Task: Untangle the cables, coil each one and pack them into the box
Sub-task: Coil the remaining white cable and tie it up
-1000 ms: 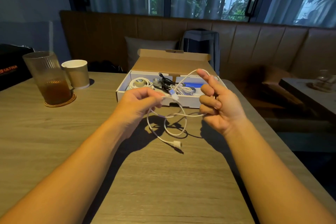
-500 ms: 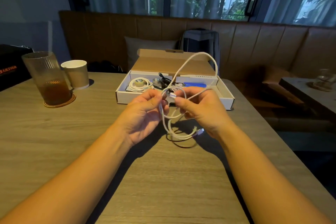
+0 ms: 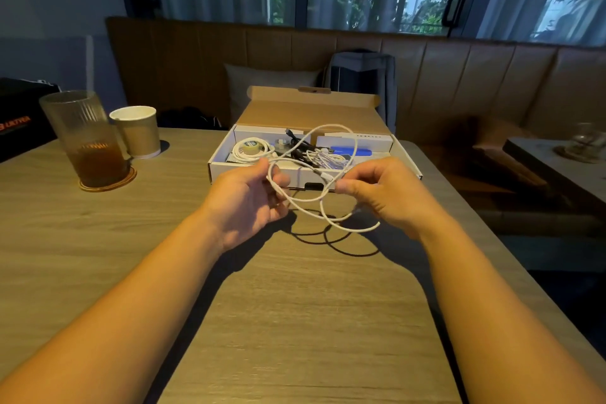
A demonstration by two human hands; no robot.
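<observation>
- I count two hands over the table (image 3: 295, 305), both clamped on one loose white cable (image 3: 323, 210)
- My left hand (image 3: 249, 203) has its fingers curled round the cable's loops, and my right hand (image 3: 387, 197) pinches it between thumb and forefinger near a plug
- The cable hangs between them just above the tabletop, in front of the one box (image 3: 223, 170), whose lid stands open
- Inside the box I make out one coiled white cable (image 3: 249, 149), one black cable (image 3: 295, 144) and one pale bundle (image 3: 328, 157); I cannot tell how many leads are in that bundle
- At far left there are two drinks: one ribbed glass (image 3: 85, 141) on one coaster (image 3: 108, 182), and one paper cup (image 3: 137, 131) just behind it
- Half a second ago my hands were almost touching; they now sit apart, with the cable stretched between them
- The tall loop that arched over the lid has dropped lower
</observation>
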